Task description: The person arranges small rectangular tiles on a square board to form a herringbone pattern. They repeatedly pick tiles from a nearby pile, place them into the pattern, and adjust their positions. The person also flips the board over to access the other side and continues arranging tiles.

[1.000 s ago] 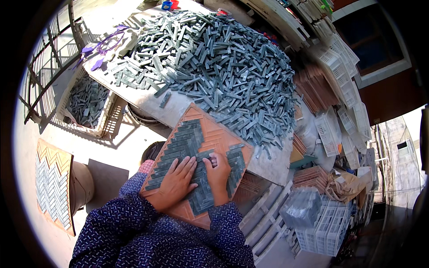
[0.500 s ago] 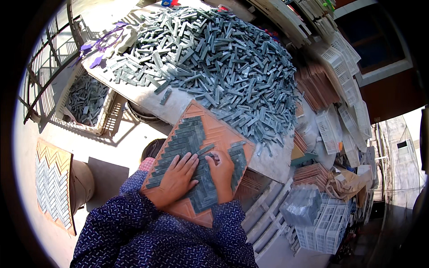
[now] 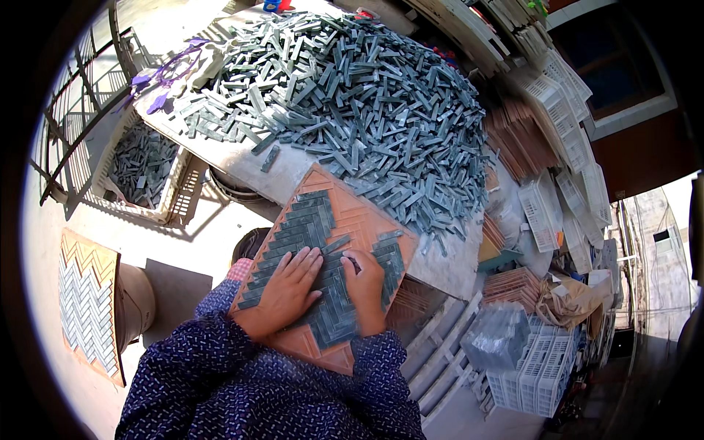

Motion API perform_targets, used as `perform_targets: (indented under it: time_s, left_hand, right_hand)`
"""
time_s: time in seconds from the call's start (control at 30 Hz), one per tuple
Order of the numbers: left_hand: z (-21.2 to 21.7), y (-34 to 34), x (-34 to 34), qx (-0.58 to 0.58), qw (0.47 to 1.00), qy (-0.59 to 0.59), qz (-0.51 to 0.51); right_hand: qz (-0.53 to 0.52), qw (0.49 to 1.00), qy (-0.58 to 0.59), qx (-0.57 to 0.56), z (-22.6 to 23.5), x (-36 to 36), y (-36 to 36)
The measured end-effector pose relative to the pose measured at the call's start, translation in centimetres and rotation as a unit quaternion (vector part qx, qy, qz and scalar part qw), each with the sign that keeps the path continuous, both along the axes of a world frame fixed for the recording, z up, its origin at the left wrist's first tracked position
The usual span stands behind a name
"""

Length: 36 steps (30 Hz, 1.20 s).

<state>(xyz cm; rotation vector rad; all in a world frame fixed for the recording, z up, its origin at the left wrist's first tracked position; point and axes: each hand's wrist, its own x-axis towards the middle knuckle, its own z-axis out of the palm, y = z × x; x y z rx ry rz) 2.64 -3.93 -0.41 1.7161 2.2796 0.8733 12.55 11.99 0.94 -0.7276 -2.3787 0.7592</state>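
Observation:
An orange herringbone-grooved tray (image 3: 312, 179) rests tilted in front of me, its near end by my body. Dark green stone strips (image 3: 304, 220) fill much of its grooves in a zigzag pattern. My left hand (image 3: 287, 290) lies flat on the strips, fingers stretched out, thumb apart. Beside it, my right hand (image 3: 364, 287) is curled over the pattern, thumb and forefinger bent together; whatever they may hold is hidden. A single strip (image 3: 336, 244) lies at a slant just beyond the fingertips of both hands. Bare orange grooves show at the tray's far side.
A big heap of loose stone strips (image 3: 352, 95) covers the pale table (image 3: 286, 183) beyond the tray. At the left stand a crate (image 3: 103, 172) of strips and a second filled tray (image 3: 88, 301). Stacked orange trays (image 3: 517, 139) and white crates (image 3: 539, 374) crowd the right.
My right hand has drawn slightly back from the slanted strip, its fingers more curled. My left hand has barely shifted on the pattern.

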Motion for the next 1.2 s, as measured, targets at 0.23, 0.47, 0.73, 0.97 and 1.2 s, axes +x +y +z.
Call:
perform_targets:
  time_s: [0.23,0.47,0.73,0.97,1.2]
  left_hand:
    - [-0.6,-0.2,-0.5,-0.017,0.998,0.056,-0.021]
    - [-0.5,-0.1,-0.4,0.005,0.999,0.041,-0.015]
    - [-0.6,-0.1,-0.2,-0.002,1.0,0.006,0.002]
    - [0.6,3.5,-1.5,0.004,0.998,0.052,-0.032]
    - [-0.7,3.7,-1.8,-0.036,0.994,0.081,-0.063]
  right_hand:
    - [0.015,0.999,0.009,0.051,0.7,-0.3,0.4]
    - [0.093,0.993,-0.025,0.075,1.3,-2.8,2.5]
    - [0.049,0.996,-0.03,0.061,0.6,-2.3,2.2]
    - [0.12,0.977,-0.015,0.174,0.3,-2.1,2.8]
    - [-0.015,0.991,-0.032,0.128,1.1,-2.9,6.6]
